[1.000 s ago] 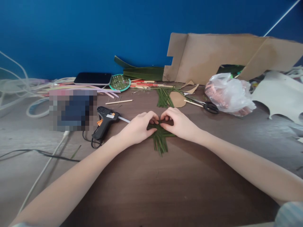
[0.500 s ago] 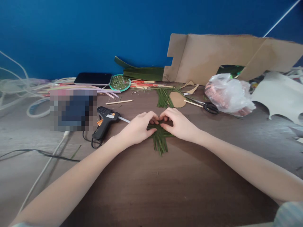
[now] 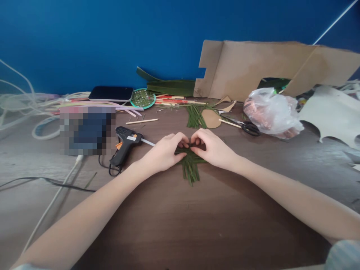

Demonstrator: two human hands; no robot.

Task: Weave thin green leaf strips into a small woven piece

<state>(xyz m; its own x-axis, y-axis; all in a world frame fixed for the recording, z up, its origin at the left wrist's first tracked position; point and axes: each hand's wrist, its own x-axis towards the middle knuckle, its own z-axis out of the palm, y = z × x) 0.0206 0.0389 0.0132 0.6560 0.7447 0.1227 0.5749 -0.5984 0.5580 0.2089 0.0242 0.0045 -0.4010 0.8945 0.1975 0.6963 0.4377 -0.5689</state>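
Crossed strips of green leaf (image 3: 190, 170) lie on the table in front of me, some pointing toward me and others running sideways. My left hand (image 3: 170, 152) grips the left side of the strips, thumb and fingers curled around them. From the right, my right hand (image 3: 212, 149) pinches the same woven strips, its fingertips almost meeting those of the left. The middle of the weave is partly hidden under my fingers. Just behind my hands lie another bundle of green strips (image 3: 194, 117) and a rounded piece of brown cardboard (image 3: 211, 119).
A black glue gun (image 3: 125, 148) lies left of my hands, a blurred-out device (image 3: 91, 129) beyond it. Scissors (image 3: 250, 128) and a plastic bag (image 3: 272, 112) sit at the right. Cardboard (image 3: 244, 67) leans on the blue wall. A phone (image 3: 111, 93) lies at the back left.
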